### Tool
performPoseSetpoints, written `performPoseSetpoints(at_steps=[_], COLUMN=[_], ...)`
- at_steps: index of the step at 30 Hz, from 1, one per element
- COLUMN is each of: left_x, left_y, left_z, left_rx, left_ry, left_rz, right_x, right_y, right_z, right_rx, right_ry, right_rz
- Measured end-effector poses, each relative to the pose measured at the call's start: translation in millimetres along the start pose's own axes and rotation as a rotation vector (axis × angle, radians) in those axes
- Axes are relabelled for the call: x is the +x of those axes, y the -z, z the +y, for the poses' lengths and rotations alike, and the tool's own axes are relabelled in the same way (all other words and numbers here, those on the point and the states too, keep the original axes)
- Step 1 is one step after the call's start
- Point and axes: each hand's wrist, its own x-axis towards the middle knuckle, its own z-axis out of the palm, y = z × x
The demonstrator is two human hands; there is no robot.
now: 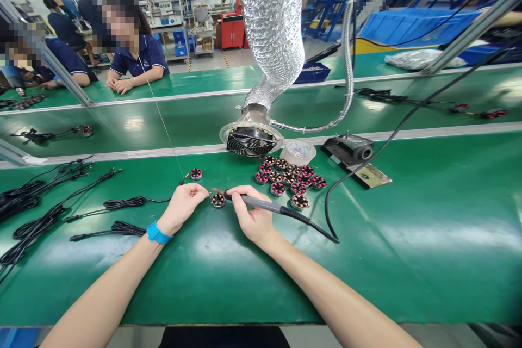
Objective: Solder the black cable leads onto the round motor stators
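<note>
A soldering iron (261,204) with a grey handle is gripped in my right hand (255,220), its tip over a small round motor stator (218,200) with copper windings. Close to that stator's left side, my left hand (185,204) is closed in a pinch on the end of a black cable, mostly hidden by the fingers. The cable's coiled bundle (126,228) lies left of my wrist, which has a blue band (158,232). Just beyond my left hand rests another stator (196,174), with red windings; a second bundled cable (124,203) runs towards it.
Several stators (289,178) sit right of my hands, near a tape roll (298,151) and an iron stand (348,149). A fume extractor (250,141) hangs above. Black cables (36,217) lie left. A co-worker (136,60) sits across the bench.
</note>
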Motion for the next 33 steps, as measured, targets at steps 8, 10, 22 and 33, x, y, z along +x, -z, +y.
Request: performPoseSetpoints(at_steps=[8,10,22,33], left_x=[-0.3,-0.3,-2.5,-7.1], left_y=[0.4,0.6,1.1,4.2], left_z=[0.6,0.9,-1.4,1.5], left_rx=[-0.018,-0.015,0.051,0.159], left_ry=[-0.008,-0.01,-0.099,-0.154], left_rz=[-0.015,-0.019,-0.064,-0.181], right_x=[2.1,2.5,-2.6,-5.3], right_y=[-9.8,-11.6,-26.4,-29.0], right_z=[2.4,5.2,26.0,28.2], right_rx=[0.04,0.048,0.121,0.044], right_ry=[-0.006,0.003,0.126,0.172], right_rz=[-0.054,-0.067,-0.211,-0.257])
